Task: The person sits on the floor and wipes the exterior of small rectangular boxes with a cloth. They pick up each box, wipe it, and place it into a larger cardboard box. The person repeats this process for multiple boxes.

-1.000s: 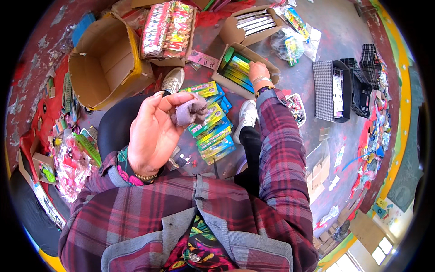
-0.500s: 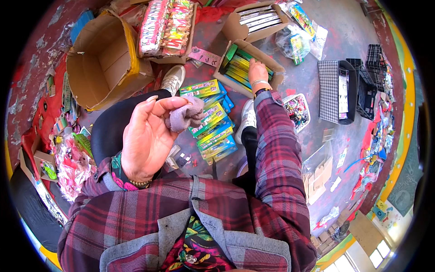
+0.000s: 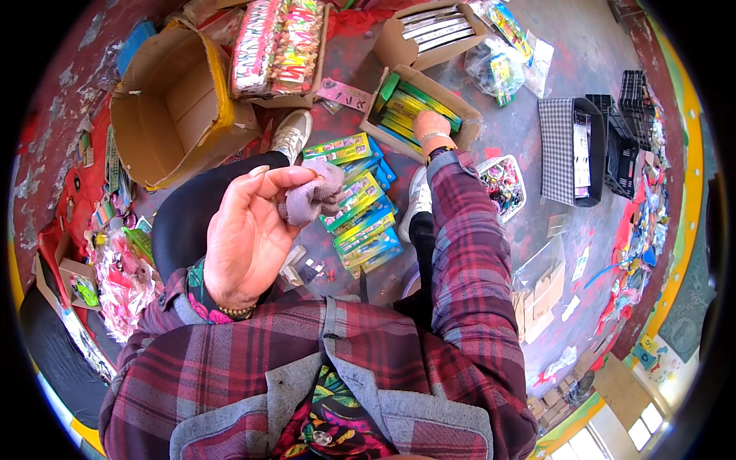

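Note:
My left hand (image 3: pixel 245 230) is raised in front of my body, thumb and fingers pinching a crumpled greyish-mauve cloth (image 3: pixel 314 195). Over at the far right, my right hand (image 3: pixel 432 127) reaches into an open cardboard box (image 3: pixel 469 136). That box holds several slim green and yellow packs (image 3: pixel 399 115), and the hand rests over them with its fingertips hidden. Between my feet, a fanned row of flat green, yellow and blue packs (image 3: pixel 356 201) lies on the floor.
A large empty carton (image 3: pixel 180 115) stands left, beside a box of colourful bagged goods (image 3: pixel 280 46). Another carton (image 3: pixel 429 38) sits behind. To the right are a basket of small bright items (image 3: pixel 502 188), a checked bin (image 3: pixel 563 153) and piled goods along the wall.
My right hand has drawn slightly toward me and left within the box, uncovering more of the green and yellow packs. My left hand stays nearly still with the cloth.

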`<state>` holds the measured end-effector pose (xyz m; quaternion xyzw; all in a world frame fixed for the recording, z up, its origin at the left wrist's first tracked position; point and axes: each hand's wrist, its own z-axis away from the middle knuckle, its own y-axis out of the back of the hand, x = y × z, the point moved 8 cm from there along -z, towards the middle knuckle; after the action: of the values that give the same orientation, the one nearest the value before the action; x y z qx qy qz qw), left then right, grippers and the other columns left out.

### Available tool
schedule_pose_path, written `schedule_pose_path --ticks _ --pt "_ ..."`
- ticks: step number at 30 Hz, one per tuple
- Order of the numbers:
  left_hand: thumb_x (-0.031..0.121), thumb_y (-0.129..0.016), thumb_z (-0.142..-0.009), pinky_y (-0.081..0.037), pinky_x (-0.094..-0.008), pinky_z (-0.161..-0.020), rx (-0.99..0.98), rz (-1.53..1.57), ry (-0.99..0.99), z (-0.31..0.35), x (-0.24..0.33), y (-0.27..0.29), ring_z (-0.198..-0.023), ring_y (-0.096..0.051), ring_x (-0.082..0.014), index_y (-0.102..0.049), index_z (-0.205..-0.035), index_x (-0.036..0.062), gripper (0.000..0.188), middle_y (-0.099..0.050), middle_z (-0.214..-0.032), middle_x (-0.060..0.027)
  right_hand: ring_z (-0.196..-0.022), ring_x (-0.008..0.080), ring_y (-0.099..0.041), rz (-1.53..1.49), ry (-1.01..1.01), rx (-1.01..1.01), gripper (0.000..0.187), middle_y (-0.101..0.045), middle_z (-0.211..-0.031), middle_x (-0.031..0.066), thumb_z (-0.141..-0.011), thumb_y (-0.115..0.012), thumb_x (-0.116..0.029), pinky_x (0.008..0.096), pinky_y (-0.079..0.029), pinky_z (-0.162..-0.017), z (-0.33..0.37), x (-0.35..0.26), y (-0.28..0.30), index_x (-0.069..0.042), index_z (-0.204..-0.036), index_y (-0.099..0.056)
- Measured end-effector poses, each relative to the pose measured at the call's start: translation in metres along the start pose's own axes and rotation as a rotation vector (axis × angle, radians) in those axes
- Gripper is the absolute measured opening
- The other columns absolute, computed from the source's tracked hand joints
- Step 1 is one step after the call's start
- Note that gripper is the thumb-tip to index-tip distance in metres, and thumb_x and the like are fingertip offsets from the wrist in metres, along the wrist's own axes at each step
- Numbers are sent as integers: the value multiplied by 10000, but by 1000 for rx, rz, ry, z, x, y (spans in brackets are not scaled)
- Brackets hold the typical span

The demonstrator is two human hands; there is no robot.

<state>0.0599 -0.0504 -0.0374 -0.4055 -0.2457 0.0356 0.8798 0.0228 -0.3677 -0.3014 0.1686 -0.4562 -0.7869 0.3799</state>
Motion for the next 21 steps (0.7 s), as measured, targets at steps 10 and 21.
schedule_pose_path --ticks 10,21 --pt "316 -320 -962 -393 -352 -922 -124 -42 22 -4 -5 -8 -1032 -531 -226 -521 -1116 -41 438 -575 -1104 -141 -903 326 -628 154 377 -33 292 -649 -984 168 -837 -444 -173 417 -493 -790 -24 -4 -29 -20 -932 -673" --pt "223 -421 -897 -371 -410 -1007 -365 192 -221 15 11 -30 -1116 -482 -250 -441 -1194 -61 411 -495 -1172 -152 -1099 66 -414 -1509 792 -387 619 -484 -1209 -24 -862 -513 -547 261 -367 -898 266 -117 157 -128 -1314 -452"
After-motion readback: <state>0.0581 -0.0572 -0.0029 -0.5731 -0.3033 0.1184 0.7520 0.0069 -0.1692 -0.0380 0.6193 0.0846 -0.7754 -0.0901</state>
